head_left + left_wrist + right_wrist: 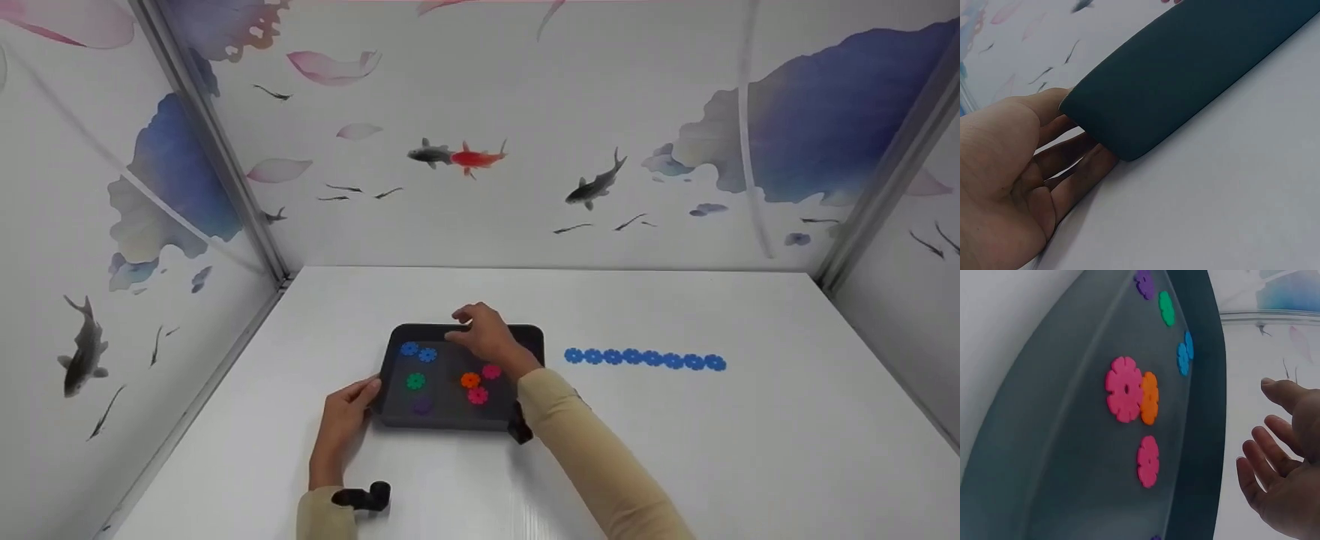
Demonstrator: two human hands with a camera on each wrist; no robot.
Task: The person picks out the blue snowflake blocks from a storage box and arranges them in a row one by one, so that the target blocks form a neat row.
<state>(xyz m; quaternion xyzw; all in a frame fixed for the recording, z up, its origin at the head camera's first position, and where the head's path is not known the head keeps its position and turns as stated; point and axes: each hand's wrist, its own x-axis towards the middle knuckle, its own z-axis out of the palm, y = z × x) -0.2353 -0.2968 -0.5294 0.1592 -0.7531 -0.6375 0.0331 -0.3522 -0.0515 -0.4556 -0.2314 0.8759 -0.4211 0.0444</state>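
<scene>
A dark grey tray (450, 422) stands on the white table with flower-shaped plastic discs in it. My left hand (346, 412) grips its left side, the thumb at the rim and the fingers against the outer wall (1145, 84). Over the tray's far part hovers my right hand (487, 335), fingers apart and loosely bent, holding nothing in the right wrist view. Inside lie two blue discs (418, 352), a green disc (415, 382), a purple disc (422, 406), an orange disc (470, 380) and two pink discs (1125, 389). The right forearm hides part of the tray.
Right of the tray, several blue discs (632, 356) lie in a touching row on the table (712, 435). White panels (525, 97) painted with fish and petals enclose the table at the back and sides. Each wrist wears a black camera mount (366, 496).
</scene>
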